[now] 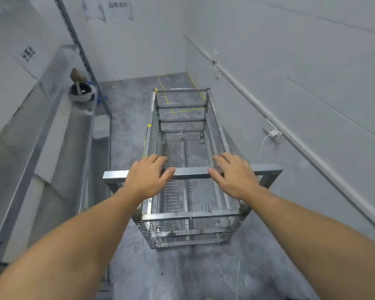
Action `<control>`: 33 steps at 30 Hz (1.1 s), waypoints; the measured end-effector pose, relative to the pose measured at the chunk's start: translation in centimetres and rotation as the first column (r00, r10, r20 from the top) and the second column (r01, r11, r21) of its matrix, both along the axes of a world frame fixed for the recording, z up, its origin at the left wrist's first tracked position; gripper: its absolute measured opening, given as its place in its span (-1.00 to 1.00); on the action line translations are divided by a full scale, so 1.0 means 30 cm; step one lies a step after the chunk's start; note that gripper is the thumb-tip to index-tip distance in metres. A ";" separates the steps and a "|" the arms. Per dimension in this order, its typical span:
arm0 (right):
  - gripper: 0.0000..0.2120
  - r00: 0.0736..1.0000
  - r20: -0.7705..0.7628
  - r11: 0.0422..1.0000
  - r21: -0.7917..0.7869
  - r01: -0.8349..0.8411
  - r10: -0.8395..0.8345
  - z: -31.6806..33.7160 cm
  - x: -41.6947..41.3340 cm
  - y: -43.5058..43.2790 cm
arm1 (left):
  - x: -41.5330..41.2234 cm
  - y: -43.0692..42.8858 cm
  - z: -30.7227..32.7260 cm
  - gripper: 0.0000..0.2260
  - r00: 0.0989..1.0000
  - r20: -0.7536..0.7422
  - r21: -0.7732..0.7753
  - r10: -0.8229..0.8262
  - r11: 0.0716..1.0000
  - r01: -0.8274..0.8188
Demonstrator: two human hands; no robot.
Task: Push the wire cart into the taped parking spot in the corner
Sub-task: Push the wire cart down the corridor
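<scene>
A long metal wire cart [183, 126] with mesh sides stands on the grey floor, pointing toward the far corner. Its square metal handle bar [192, 172] runs across in front of me. My left hand [148, 177] lies over the bar left of centre, fingers spread and draped across it, thumb on the bar. My right hand [233, 174] lies over the bar right of centre in the same way. Neither hand is curled tight around the bar. Yellow tape lines [164, 94] mark a rectangle on the floor in the corner, just beyond and partly under the cart's far end.
A metal bench [52, 135] runs along the left wall, with a white helmet [82, 92] on it and a slanted shelf post [85, 59] beside it. The right wall carries a cable duct and a power socket [272, 132] with a white cord. Grey floor lies on both sides of the cart.
</scene>
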State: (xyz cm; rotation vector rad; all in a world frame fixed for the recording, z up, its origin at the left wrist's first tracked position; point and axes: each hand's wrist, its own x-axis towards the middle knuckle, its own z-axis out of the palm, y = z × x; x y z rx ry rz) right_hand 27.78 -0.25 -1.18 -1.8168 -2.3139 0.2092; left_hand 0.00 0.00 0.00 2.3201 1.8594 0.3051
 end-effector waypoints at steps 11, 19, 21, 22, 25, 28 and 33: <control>-0.38 0.987 0.155 0.985 0.174 0.003 -0.031 -0.074 -0.024 0.045 | -0.019 0.055 -0.066 -0.53 0.977 -0.192 0.132 -0.097 0.984 0.123; -0.44 0.986 0.161 0.973 0.231 0.000 -0.039 -0.096 -0.034 0.202 | -0.013 0.211 -0.064 -0.52 0.980 -0.192 0.146 -0.045 0.986 0.074; -0.43 0.988 0.149 0.967 0.254 0.000 -0.039 -0.102 -0.042 0.256 | -0.020 0.265 -0.068 -0.55 0.984 -0.174 0.147 -0.042 0.987 0.068; -0.43 0.989 0.141 0.964 0.264 0.001 -0.040 -0.104 -0.048 0.286 | -0.024 0.295 -0.071 -0.57 0.984 -0.172 0.146 -0.037 0.987 0.063; -0.43 0.992 0.124 0.955 0.296 -0.001 -0.037 -0.105 -0.066 0.385 | -0.037 0.392 -0.071 -0.58 0.983 -0.183 0.136 -0.028 0.989 0.053; -0.42 0.991 0.129 0.949 0.315 -0.012 -0.030 -0.105 -0.088 0.487 | -0.052 0.489 -0.064 -0.56 0.982 -0.186 0.131 -0.031 0.990 0.056; -0.45 0.994 0.105 0.938 0.346 -0.025 -0.012 -0.101 -0.091 0.644 | -0.059 0.643 -0.074 -0.56 0.981 -0.192 0.148 -0.020 0.988 0.049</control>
